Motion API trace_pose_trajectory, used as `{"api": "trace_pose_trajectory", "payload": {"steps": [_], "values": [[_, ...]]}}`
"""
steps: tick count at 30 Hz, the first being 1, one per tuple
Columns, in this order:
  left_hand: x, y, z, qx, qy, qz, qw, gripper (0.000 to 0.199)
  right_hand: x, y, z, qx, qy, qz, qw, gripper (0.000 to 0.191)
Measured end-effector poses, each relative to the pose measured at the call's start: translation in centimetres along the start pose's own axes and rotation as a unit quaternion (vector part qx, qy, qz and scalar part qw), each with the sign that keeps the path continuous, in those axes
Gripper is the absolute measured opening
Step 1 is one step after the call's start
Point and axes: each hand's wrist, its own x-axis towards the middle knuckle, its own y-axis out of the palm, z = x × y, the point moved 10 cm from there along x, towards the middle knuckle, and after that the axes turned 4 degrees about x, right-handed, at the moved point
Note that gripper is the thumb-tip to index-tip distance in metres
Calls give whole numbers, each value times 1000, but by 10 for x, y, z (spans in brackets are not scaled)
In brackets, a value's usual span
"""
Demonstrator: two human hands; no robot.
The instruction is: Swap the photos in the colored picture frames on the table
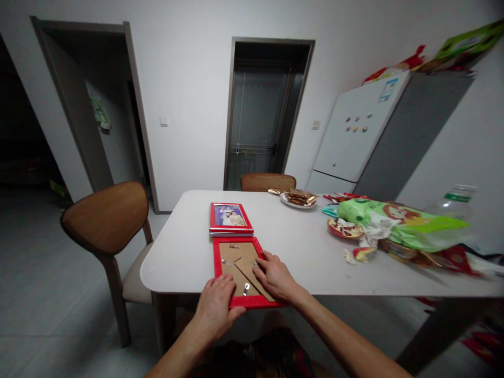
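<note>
A red picture frame [218, 262] lies face down at the table's near edge, its brown backing board [244, 257] showing. The board carries a diagonal stand flap and small metal clips, one of them a silver clip [246, 289] near the bottom. My left hand [216, 302] grips the lower left corner, thumb at the bottom edge and fingers over the side. On the right side, my right hand [275, 275] is closed at the frame's edge, with fingertips at a clip that they partly cover. Just beyond lies a stack of red frames [231, 217], the top one face up with a photo.
A plate of wrapped snacks [299, 198] stands toward the back. To the right lie a pomegranate piece [344, 229], crumpled tissue, a green plastic bag [405, 220] and a clear jar [457, 205]. A wooden chair [108, 220] is at the left, another chair [268, 182] at the far side.
</note>
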Motion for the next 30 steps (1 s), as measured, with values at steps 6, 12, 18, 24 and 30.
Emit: {"api": "trace_pose_trajectory", "payload": {"steps": [6, 12, 18, 24, 30], "values": [[-1, 0, 0, -6, 4, -6, 1000, 38, -35, -5, 43, 34, -128, -15, 991, 33], [-1, -1, 0, -17, 4, -15, 1000, 32, -61, -11, 73, 72, -211, 3, 975, 25], [-2, 4, 6, -22, -4, -10, 1000, 37, -57, -11, 74, 81, -217, -10, 973, 20], [-4, 4, 9, -29, -16, 6, 999, 52, -57, -12, 80, 95, -248, -19, 964, 19], [0, 5, 8, -30, -22, 25, 999, 50, -58, -13, 80, 104, -253, -24, 962, 17]]}}
